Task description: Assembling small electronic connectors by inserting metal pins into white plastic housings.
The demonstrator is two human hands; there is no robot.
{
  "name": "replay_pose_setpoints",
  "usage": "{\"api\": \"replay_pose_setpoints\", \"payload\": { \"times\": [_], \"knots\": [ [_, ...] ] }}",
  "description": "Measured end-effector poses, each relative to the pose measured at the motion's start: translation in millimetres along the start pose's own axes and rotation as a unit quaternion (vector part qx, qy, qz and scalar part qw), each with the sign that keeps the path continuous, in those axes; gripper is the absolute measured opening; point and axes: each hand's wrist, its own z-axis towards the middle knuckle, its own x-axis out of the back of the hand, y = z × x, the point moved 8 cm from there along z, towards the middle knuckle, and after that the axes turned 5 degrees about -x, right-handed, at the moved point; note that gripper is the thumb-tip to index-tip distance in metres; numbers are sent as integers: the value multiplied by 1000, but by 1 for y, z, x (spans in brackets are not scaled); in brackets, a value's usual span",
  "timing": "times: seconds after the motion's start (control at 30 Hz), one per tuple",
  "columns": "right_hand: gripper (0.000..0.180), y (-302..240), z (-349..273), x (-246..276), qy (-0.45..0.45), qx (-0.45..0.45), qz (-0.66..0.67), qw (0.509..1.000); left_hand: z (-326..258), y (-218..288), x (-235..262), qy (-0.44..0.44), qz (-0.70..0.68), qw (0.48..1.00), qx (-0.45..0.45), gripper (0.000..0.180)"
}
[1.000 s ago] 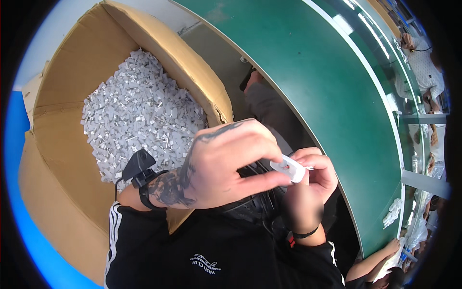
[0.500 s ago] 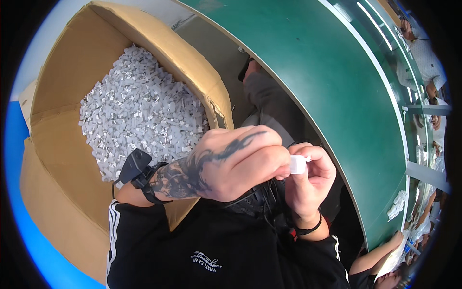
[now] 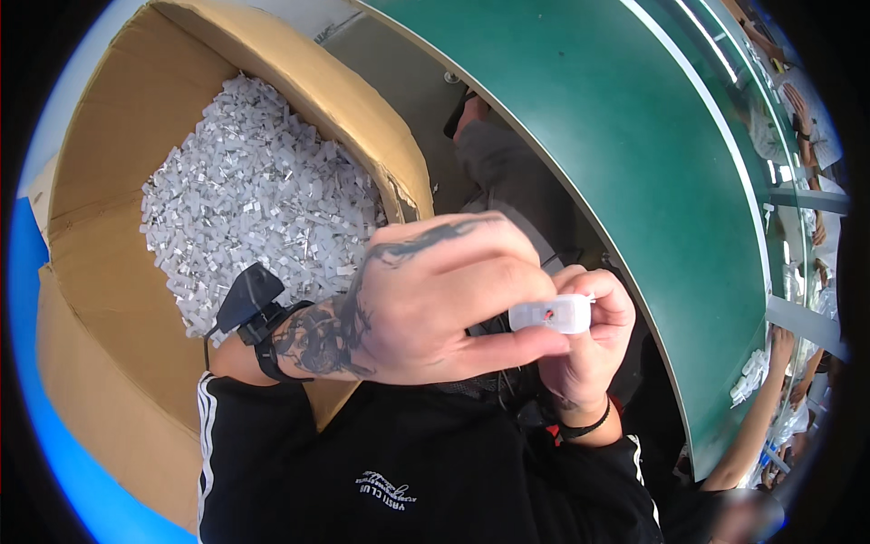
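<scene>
A small white, translucent plastic casing (image 3: pixel 571 317) with a tiny red and dark spot on its face is pinched between my two hands. My left hand (image 3: pixel 444 295), tattooed and with a black device strapped at the wrist, grips one end between thumb and forefinger. My right hand (image 3: pixel 587 358), wearing a dark bracelet, holds the other end with curled fingers, partly hidden behind the casing and my left hand. A little white tip sticks out beside the right fingers. Many similar small white pieces (image 3: pixel 263 199) are heaped in the large cardboard box (image 3: pixel 100 308) at my left.
A green tabletop (image 3: pixel 634 163) curves along the far and right side, with a small pile of white pieces (image 3: pixel 750 376) near its far edge. A co-worker's arm (image 3: pixel 752 417) reaches along the right. Another person's leg (image 3: pixel 507 172) shows between box and table.
The casing has turned and more of its face shows, with the red spot now visible. My left thumb and forefinger have spread along it. The co-worker's arm at right has reached farther over the table.
</scene>
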Motion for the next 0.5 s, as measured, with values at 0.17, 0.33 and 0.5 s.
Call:
{"api": "replay_pose_setpoints", "payload": {
  "times": [0.17, 0.33, 0.5],
  "knots": [
    [16, -5, -7, 11, 20, 25, -96, 995, 1, 0, -1, 21, -41, 997, 63, 35],
    [14, -9, -8, 12, 44, 26, -103, 993, 3, 9, -5, -15, 15, 1000, 13, 34],
    [14, -13, -13, 12, 40, 74, -111, 990, -2, 6, -7, 34, -35, 998, 48, 34]
  ]
}}
